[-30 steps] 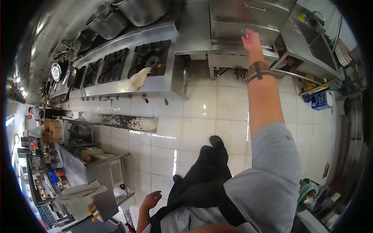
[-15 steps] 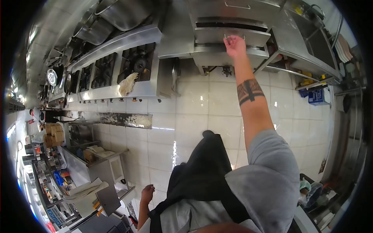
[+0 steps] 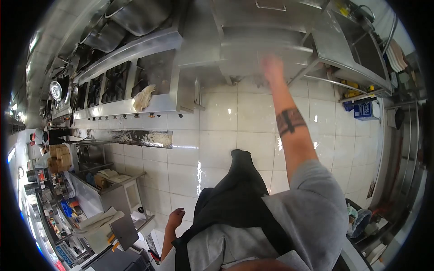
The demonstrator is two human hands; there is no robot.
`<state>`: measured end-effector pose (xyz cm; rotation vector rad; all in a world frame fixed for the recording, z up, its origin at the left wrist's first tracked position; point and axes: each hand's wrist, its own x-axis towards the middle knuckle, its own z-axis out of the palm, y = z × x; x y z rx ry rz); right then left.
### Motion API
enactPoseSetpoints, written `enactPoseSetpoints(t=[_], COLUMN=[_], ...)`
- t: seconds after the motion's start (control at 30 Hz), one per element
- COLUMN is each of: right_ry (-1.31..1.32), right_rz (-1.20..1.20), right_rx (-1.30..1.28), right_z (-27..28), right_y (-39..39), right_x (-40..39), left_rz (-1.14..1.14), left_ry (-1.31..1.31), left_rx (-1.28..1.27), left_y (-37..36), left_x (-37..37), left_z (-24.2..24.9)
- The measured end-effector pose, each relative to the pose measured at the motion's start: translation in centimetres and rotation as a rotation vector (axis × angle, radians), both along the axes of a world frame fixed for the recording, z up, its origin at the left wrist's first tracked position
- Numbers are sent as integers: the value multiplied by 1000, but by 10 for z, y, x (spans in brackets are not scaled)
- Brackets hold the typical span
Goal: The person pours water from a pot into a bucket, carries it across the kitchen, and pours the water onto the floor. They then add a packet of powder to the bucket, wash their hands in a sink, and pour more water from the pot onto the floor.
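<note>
My right hand (image 3: 272, 68) reaches forward to the front of a stainless steel drawer (image 3: 296, 55), fingers curled at its handle. Motion and steam blur the hand, and the handle is barely visible. The drawer stands pulled out from the steel cabinet, and white vapor hangs over its front. My left hand (image 3: 176, 217) hangs low beside my black apron (image 3: 233, 194), fingers loosely bent, with nothing seen in it.
A gas range (image 3: 115, 83) with a cloth (image 3: 144, 98) on its front edge stands at left, large pots (image 3: 138, 16) behind it. A steel sink (image 3: 361, 45) is at right. A work table (image 3: 101, 194) stands at lower left. Another person (image 3: 40, 137) is far left.
My right hand has moved back toward me together with the drawer, which is pulled out farther. Steam now clouds the cabinet and nearest burner. My left hand has risen slightly.
</note>
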<state>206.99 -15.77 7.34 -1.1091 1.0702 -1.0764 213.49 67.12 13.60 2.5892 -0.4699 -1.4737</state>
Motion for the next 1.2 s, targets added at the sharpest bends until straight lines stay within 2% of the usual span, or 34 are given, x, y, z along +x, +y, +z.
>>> enactPoseSetpoints(t=[0.07, 0.1, 0.2, 0.27, 0.33, 0.37, 0.4, 0.43, 0.5, 0.53, 0.6, 0.63, 0.7, 0.83, 0.9, 1.03, 1.13, 1.17, 1.2], right_ry=[-210, -278, -364, -361, -112, -113, -555, -1000, -913, -823, -809, -796, -759, -389, -375, -401, -404, -406, -407], right_rz=[63, 90, 175, 198, 250, 252, 310, 355, 259, 170, 109, 48, 44, -94, -93, -68, -12, 18, 43], right_rx=[225, 289, 381, 391, 258, 248, 214, 170, 232, 304, 296, 308, 307, 167, 184, 150, 161, 152, 172], right_z=[18, 25, 42, 61, 122, 149, 172, 184, 188, 189, 211, 215, 211, 205, 204, 205, 213, 215, 212], right_y=[-45, -61, -91, -89, -88, -92, -94, -91, -76, -68, -18, 13, 58, 149, 167, 134, 61, 34, 2], right_x=[20, 29, 40, 37, 44, 51, 57, 60, 59, 56, 37, 21, -7, -49, -61, -50, -12, 1, 15], left_rz=[132, 129, 232, 281, -49, 148, -10, -16, 196, 186, -7, -4, 190, 157, 107, 141, 221, 355, 368], left_ry=[-82, -128, -150, -155, -203, -122, -82, -83, 96, 99, -59, -53, -95, -105, -78, -104, -72, -71, -79], left_rx=[-67, -71, -35, -67, -228, -59, -145, -145, -44, -52, -6, -9, 39, -56, -193, -205, -279, -269, -277], left_y=[-2, -2, -9, 31, 57, 27, 50, 62, 71, 76, 83, 72, 32, 27, -1, -23, -6, -9, -8], left_x=[7, 8, -1, -17, -24, -36, -35, -43, -53, -52, -51, -54, -50, -30, -19, -10, -7, -14, -22], left_z=[2, 5, 24, 3, -23, 5, -15, -21, -34, -41, -59, -48, -12, -30, -11, -12, -36, -31, -21])
